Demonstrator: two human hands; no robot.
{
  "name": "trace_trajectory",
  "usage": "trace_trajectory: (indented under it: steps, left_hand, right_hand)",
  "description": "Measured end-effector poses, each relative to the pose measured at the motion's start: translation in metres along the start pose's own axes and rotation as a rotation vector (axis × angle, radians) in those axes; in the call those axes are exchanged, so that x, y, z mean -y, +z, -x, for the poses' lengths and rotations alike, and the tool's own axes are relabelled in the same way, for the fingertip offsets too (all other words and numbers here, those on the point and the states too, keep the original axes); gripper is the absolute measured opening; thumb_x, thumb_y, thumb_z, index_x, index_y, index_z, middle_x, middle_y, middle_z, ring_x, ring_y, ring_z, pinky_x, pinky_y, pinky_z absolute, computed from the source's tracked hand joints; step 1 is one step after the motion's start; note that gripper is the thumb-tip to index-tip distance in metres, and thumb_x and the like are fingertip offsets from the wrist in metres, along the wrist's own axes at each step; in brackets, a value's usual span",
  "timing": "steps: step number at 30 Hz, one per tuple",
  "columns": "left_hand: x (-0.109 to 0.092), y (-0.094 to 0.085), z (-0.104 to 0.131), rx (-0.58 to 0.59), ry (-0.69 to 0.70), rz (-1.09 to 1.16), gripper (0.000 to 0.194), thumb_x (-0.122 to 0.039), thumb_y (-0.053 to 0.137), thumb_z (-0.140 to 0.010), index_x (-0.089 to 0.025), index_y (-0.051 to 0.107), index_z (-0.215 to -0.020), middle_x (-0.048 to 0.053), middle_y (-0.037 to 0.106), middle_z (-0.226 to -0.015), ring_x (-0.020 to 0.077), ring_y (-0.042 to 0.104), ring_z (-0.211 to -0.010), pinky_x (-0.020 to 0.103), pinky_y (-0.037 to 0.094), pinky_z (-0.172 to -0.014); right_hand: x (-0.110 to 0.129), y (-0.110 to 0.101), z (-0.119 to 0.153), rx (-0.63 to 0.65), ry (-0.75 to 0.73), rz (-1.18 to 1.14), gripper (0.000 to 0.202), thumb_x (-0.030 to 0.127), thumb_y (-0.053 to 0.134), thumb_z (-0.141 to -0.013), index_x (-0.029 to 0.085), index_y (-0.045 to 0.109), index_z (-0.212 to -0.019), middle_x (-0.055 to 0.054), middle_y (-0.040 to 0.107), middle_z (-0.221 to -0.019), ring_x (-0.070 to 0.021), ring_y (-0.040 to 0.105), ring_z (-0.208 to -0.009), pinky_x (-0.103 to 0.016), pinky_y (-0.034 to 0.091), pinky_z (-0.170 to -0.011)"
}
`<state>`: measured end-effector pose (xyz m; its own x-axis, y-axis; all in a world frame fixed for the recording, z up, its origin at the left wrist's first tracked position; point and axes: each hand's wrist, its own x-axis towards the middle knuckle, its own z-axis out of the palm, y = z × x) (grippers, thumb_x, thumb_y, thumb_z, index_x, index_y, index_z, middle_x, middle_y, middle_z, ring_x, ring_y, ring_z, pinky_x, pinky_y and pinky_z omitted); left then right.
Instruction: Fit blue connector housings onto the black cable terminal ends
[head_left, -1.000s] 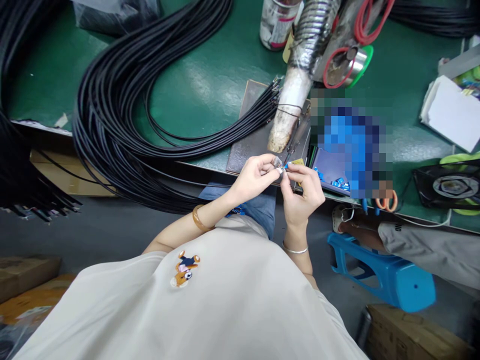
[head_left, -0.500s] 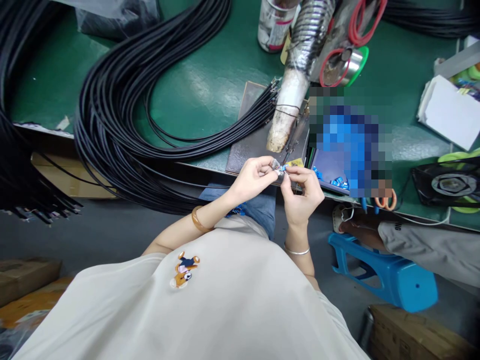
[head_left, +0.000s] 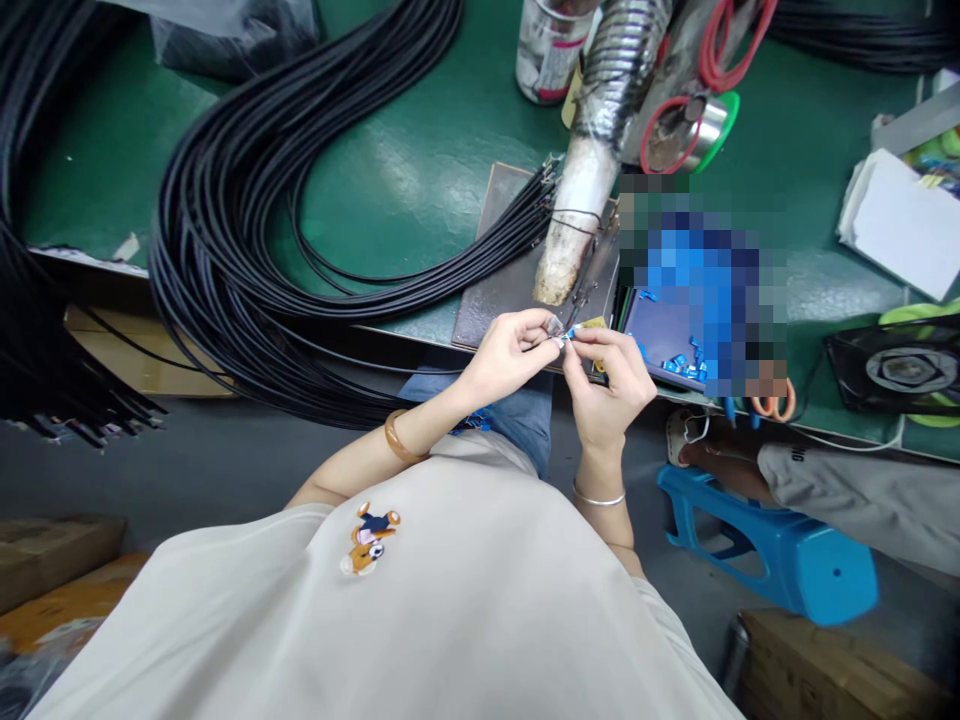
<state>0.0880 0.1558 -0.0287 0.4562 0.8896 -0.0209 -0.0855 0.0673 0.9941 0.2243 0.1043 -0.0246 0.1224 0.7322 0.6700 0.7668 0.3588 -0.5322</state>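
Observation:
My left hand [head_left: 513,350] is closed in a pinch at the table's front edge, on something small and partly hidden. Facing it, my right hand [head_left: 611,385] pinches a small blue piece [head_left: 571,333], and the fingertips of both hands nearly meet. Just behind them lies a dark plate [head_left: 480,300] under the ends of a thick bundle of black cables [head_left: 217,200]. The stained tip of a duct [head_left: 555,275] hangs over the plate. Right of my right hand sits a tray [head_left: 660,330] with several blue pieces, its far part blurred out.
A can [head_left: 551,55], red loops [head_left: 720,50] and a metal spool with green rim [head_left: 694,135] stand behind. Orange-handled scissors [head_left: 776,400], a black fan [head_left: 900,368] and white cards [head_left: 904,220] lie right. Below are a blue stool [head_left: 787,550] and another person's leg [head_left: 724,470].
My right hand has shifted slightly right, and its fingertips have drawn a little away from my left hand's. More of the blue pieces in the tray show.

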Motion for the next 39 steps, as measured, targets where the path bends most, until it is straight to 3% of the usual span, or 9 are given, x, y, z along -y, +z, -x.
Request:
trace_trajectory:
  steps: [14, 17, 22, 25, 29, 39]
  left_hand:
    - [0.002, -0.001, 0.003, 0.03, -0.044, -0.018, 0.014, -0.022, 0.057, -0.08, -0.016, 0.049, -0.07, -0.006, 0.035, -0.056, 0.0052, 0.032, -0.05, 0.021, 0.023, -0.05]
    - [0.0, -0.001, 0.006, 0.059, -0.015, -0.05, 0.014, -0.024, 0.058, -0.083, -0.015, 0.053, -0.073, -0.006, 0.034, -0.058, 0.0055, 0.029, -0.053, 0.02, 0.024, -0.051]
    - [-0.001, 0.001, 0.016, 0.026, 0.048, -0.138, 0.01, -0.02, 0.06, -0.082, -0.014, 0.057, -0.074, -0.005, 0.038, -0.062, 0.0067, 0.034, -0.059, 0.02, 0.031, -0.057]
    - [0.002, 0.002, 0.019, -0.03, 0.076, -0.11, 0.014, -0.023, 0.059, -0.085, -0.013, 0.059, -0.076, -0.003, 0.045, -0.066, 0.0074, 0.041, -0.062, 0.021, 0.035, -0.059]
    - [0.001, 0.001, 0.02, 0.013, 0.066, -0.035, 0.02, -0.026, 0.06, -0.086, -0.011, 0.06, -0.073, -0.001, 0.05, -0.066, 0.0079, 0.045, -0.063, 0.021, 0.037, -0.06]
    - [-0.006, -0.006, 0.016, 0.164, -0.077, 0.105, 0.024, -0.029, 0.065, -0.082, -0.012, 0.056, -0.068, -0.006, 0.037, -0.058, 0.004, 0.027, -0.054, 0.02, 0.021, -0.05]
  right_hand:
    - [-0.002, -0.004, 0.005, 0.019, -0.062, 0.024, 0.012, 0.012, 0.066, -0.085, 0.022, 0.061, -0.085, 0.0, 0.074, -0.091, -0.0137, 0.072, -0.085, -0.027, 0.057, -0.079]
    - [-0.002, -0.007, 0.005, -0.007, 0.046, 0.01, 0.007, 0.016, 0.064, -0.088, 0.022, 0.06, -0.089, -0.002, 0.073, -0.093, -0.0141, 0.071, -0.087, -0.025, 0.057, -0.076]
    - [-0.002, -0.01, 0.006, 0.067, 0.259, -0.078, 0.009, 0.026, 0.064, -0.091, 0.02, 0.059, -0.086, 0.003, 0.066, -0.078, -0.0089, 0.064, -0.067, -0.02, 0.054, -0.067]
    - [-0.002, -0.009, 0.006, 0.092, 0.386, -0.253, 0.013, 0.03, 0.066, -0.09, 0.02, 0.058, -0.085, 0.004, 0.063, -0.076, -0.0085, 0.065, -0.066, -0.019, 0.055, -0.064]
    - [-0.001, -0.01, 0.006, 0.153, 0.557, -0.493, 0.017, 0.033, 0.068, -0.088, 0.022, 0.056, -0.084, 0.005, 0.061, -0.076, -0.0081, 0.065, -0.062, -0.021, 0.059, -0.064]
    - [0.0, -0.014, 0.004, 0.21, 0.55, -0.556, 0.017, 0.034, 0.07, -0.087, 0.022, 0.059, -0.082, 0.005, 0.062, -0.076, -0.0076, 0.063, -0.062, -0.021, 0.059, -0.064]
